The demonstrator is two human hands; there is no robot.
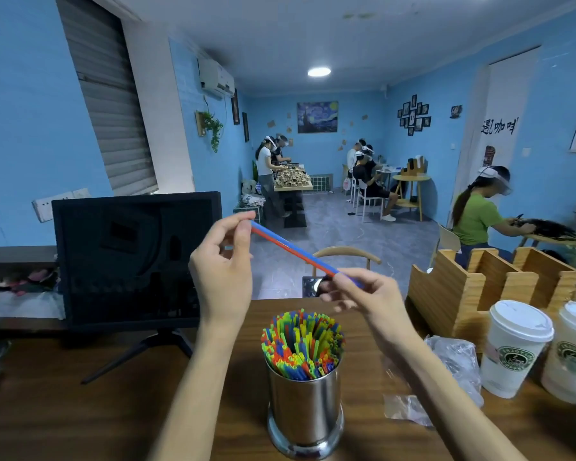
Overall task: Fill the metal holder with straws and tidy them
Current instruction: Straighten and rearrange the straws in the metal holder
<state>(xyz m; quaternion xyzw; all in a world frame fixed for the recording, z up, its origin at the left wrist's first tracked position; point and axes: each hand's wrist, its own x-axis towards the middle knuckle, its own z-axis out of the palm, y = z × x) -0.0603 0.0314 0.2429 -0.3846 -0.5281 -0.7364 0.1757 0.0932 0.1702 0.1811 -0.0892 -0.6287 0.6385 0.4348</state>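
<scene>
A shiny metal holder [305, 407] stands on the wooden table near its front edge, packed with several upright straws [301, 344] in blue, red, green and yellow. Above it I hold two straws, one blue and one red [291, 248], side by side and slanting down to the right. My left hand [223, 271] pinches their upper left end between thumb and fingers. My right hand [363, 294] grips their lower right end, where the tips are hidden in my fingers.
A dark monitor [133, 257] on a tripod stand sits at the left. A wooden organiser [479, 287], two lidded paper cups [516, 347] and crumpled clear plastic wrap [453, 361] lie at the right. Several people work at tables further back.
</scene>
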